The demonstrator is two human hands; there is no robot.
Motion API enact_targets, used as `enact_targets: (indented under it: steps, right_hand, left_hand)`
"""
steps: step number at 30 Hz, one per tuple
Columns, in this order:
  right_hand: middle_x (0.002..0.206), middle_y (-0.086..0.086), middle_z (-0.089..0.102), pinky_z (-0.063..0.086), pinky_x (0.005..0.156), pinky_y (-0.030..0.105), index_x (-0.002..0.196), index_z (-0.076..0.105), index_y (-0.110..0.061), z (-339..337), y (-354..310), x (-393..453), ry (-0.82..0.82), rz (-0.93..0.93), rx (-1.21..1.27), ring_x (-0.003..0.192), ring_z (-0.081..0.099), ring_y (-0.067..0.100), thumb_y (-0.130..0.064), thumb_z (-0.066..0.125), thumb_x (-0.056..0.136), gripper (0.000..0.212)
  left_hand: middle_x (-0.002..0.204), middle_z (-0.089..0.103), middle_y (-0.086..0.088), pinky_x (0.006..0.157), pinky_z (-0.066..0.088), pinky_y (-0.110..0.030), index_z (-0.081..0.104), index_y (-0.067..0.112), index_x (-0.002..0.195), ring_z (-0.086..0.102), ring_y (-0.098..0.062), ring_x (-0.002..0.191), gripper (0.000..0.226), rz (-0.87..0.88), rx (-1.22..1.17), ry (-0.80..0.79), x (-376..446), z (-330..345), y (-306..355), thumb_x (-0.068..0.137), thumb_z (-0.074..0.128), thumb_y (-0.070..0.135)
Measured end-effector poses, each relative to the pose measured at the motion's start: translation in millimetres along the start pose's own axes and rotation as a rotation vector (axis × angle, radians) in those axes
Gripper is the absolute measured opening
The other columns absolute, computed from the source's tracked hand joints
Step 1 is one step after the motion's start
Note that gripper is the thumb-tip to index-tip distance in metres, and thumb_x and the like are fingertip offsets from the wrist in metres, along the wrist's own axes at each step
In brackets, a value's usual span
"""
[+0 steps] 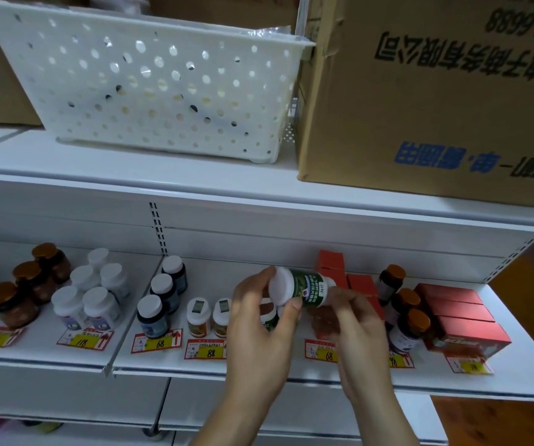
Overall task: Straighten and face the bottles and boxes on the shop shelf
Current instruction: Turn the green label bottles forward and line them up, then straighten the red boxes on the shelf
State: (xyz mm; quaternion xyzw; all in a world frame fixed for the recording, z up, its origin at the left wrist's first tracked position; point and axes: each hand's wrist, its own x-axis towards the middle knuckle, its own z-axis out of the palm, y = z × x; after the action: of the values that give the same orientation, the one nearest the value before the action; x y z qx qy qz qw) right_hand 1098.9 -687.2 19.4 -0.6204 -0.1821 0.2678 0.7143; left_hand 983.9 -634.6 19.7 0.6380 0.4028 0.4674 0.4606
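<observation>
A green-labelled bottle with a white cap (304, 289) lies on its side in the air above the shelf (259, 365), cap toward the left. My left hand (259, 329) grips its cap end and my right hand (352, 323) holds its base end. Behind my hands stand more bottles of the same kind, mostly hidden. Left of them are two small orange-labelled bottles (209, 317) and a row of dark bottles with white caps (162, 300). Red boxes (360, 284) stand behind my right hand.
Brown-capped jars (24, 288) and white bottles (93, 294) fill the shelf's left. Gold-capped dark bottles (404, 304) and flat red boxes (462, 320) sit at the right. Price tags (159, 342) line the front edge. Above are a white perforated basket (162, 82) and a cardboard carton (436, 98).
</observation>
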Motion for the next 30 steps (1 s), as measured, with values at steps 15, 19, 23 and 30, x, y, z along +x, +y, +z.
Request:
enact_targets:
  steps: [15, 19, 23, 30]
  right_hand:
    - [0.104, 0.005, 0.064, 0.034, 0.069, 0.024, 0.102, 0.065, -0.015, 13.0, 11.5, 113.5, -0.253, -0.567, -1.197, 0.090, 0.062, 0.026, -0.021, 0.069, 0.082, 0.022]
    - [0.111, 0.005, 0.066, 0.037, 0.070, 0.026, 0.109, 0.068, -0.015, 13.7, 36.1, 133.0, -0.412, -0.527, -1.310, 0.097, 0.062, 0.025, -0.023, 0.067, 0.086, 0.024]
    - [0.113, 0.001, 0.071, 0.048, 0.083, 0.032, 0.109, 0.073, -0.018, 12.6, 57.9, 144.1, -0.524, -0.535, -1.369, 0.103, 0.062, 0.026, -0.031, 0.071, 0.085, 0.027]
    - [0.081, -0.001, 0.071, 0.043, 0.073, 0.032, 0.079, 0.073, -0.018, 6.0, 82.3, 160.6, -0.535, -0.667, -1.333, 0.083, 0.061, 0.026, -0.038, 0.072, 0.075, 0.021]
  left_hand:
    - [0.139, 0.050, -0.001, 0.095, 0.049, -0.038, 0.047, 0.025, 0.138, 0.055, -0.026, 0.117, 0.046, 0.190, 0.970, -0.524, -4.1, 22.7, -86.8, 0.095, 0.047, 0.039]
    - [0.145, 0.042, -0.006, 0.107, 0.038, -0.044, 0.046, 0.018, 0.138, 0.042, -0.030, 0.131, 0.048, 0.105, 1.154, -0.650, -8.0, 35.0, -107.8, 0.098, 0.045, 0.045]
    - [0.146, 0.042, -0.008, 0.112, 0.030, -0.046, 0.043, 0.016, 0.142, 0.035, -0.033, 0.135, 0.053, 0.076, 1.227, -0.712, -10.4, 43.5, -127.6, 0.099, 0.045, 0.046]
    - [0.145, 0.045, -0.010, 0.114, 0.026, -0.048, 0.048, 0.014, 0.140, 0.036, -0.034, 0.135, 0.047, 0.083, 1.261, -0.672, -11.1, 50.8, -135.1, 0.100, 0.041, 0.038]
